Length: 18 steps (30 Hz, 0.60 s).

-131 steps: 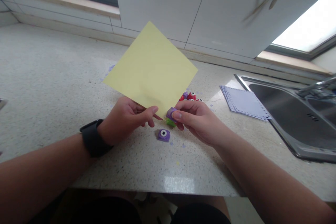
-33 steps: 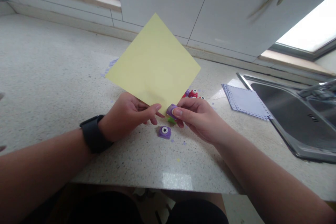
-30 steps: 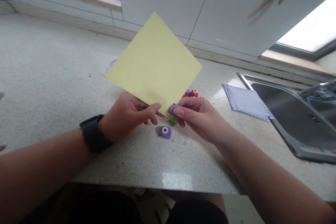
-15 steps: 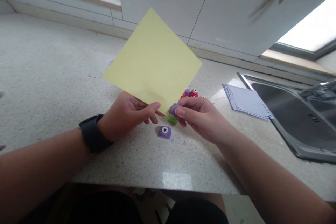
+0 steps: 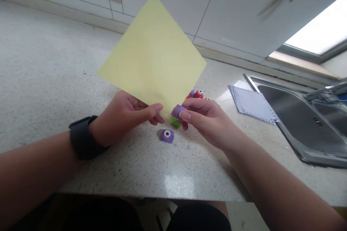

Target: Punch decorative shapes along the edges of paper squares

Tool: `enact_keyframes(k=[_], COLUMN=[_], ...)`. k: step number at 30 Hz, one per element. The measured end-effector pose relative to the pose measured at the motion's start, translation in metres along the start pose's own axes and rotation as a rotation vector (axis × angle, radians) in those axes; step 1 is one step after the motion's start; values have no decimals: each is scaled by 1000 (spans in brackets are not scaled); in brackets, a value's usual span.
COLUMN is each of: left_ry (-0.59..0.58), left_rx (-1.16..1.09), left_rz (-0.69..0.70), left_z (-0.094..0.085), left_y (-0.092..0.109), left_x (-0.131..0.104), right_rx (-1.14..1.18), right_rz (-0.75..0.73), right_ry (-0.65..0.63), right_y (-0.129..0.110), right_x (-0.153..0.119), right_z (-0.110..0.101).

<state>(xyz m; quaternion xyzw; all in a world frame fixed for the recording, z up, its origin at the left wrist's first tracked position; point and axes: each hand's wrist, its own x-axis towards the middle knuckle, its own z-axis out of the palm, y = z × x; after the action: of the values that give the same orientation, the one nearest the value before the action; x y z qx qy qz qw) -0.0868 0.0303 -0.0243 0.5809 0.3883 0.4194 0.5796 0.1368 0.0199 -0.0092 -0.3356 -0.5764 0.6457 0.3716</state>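
A square sheet of yellow paper [image 5: 154,54] is raised above the counter, one corner pointing down toward me. My left hand [image 5: 132,112] pinches its lower left edge between thumb and fingers. Held in my right hand [image 5: 206,119] is a purple craft punch [image 5: 178,112], thumb on its white button, right at the paper's bottom corner. Whether the corner sits in the punch's slot I cannot tell. Below lies a second purple craft punch [image 5: 167,135] with a star on its white button. A green piece [image 5: 175,122], partly hidden, shows under the held punch.
Several red and purple punches [image 5: 198,94] lie behind my right hand. A stack of pale lilac paper [image 5: 253,104] with punched edges rests against the steel sink [image 5: 284,115] on the right. Small paper bits dot the speckled counter [image 5: 130,173]. White cabinets [image 5: 227,14] stand behind.
The yellow paper has shifted slightly up and left with my left hand. The purple punch in my right hand has tilted a little. Both hands keep their hold.
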Motion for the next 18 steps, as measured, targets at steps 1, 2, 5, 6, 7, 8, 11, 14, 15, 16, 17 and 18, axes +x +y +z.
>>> enact_keyframes(k=[1,2,5,6,7,8,11,14,15,16,17,18], left_ry=[14,21,0,-9,-13,-12,20,42,41,36,28,16], left_rx=[-79,-162,-340,-368,-386,-394,-350,-271,-252,-239,-232,-233], left_rz=[-10,-21,-63,-72,-76,-75,-68,-84,-94,-107,-117,-124], left_z=[1,3,10,12,14,16,18,18,18,18,18,18], left_y=[-2,-3,-6,-6,-6,-5,-5,-5,-5,-5,-5,-5], left_x=[-1,-2,-6,-7,-8,-9,-11,-12,-12,-13,-13,-14], right_rx=[2,12,66,87,104,116,145,182,191,197,200,201], right_rz=[0,2,16,14,10,5,-22,-63,-79,-92,-101,-104], right_ry=[4,13,60,74,86,90,88,85,85,85,88,95], right_y=[-1,-2,-3,-3,-3,-3,-2,-2,-2,-2,-2,-2], right_x=[-1,-1,-3,-3,-3,-3,-2,0,1,1,2,2], right_z=[1,2,2,2,1,1,0,1,2,2,2,1])
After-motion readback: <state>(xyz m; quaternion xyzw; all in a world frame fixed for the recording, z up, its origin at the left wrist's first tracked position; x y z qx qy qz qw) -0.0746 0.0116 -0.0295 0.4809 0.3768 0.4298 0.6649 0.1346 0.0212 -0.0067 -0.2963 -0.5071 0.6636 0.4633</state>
